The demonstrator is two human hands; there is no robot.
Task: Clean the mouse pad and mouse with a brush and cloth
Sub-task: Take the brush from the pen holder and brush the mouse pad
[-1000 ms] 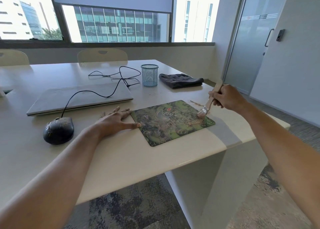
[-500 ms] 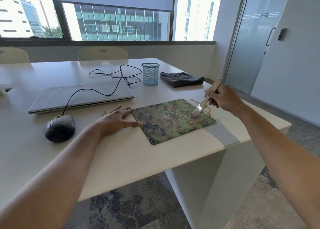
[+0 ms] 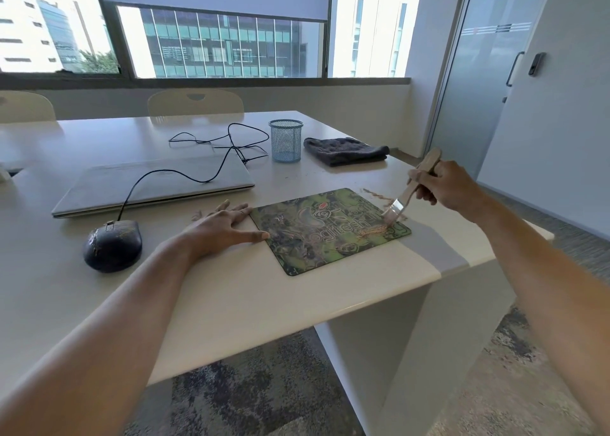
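A speckled black wired mouse (image 3: 112,245) sits on the table (image 3: 231,303), well apart from the green mouse pad (image 3: 330,237) at its nine o'clock. The left hand (image 3: 224,227) lies flat, fingers straight, with its thumb tip at the pad's nine-o'clock edge. At the pad's twelve o'clock a blue mesh cup (image 3: 285,140) stands beside a folded dark cloth (image 3: 345,151). At three o'clock the right hand (image 3: 445,188) grips a wooden brush (image 3: 409,191), its bristles touching the pad near tan crumbs (image 3: 373,231).

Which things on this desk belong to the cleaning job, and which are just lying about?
Job: mouse pad, mouse, brush held by right hand, folded cloth, left hand resting at pad's edge.
Lying about: closed laptop, mesh cup.
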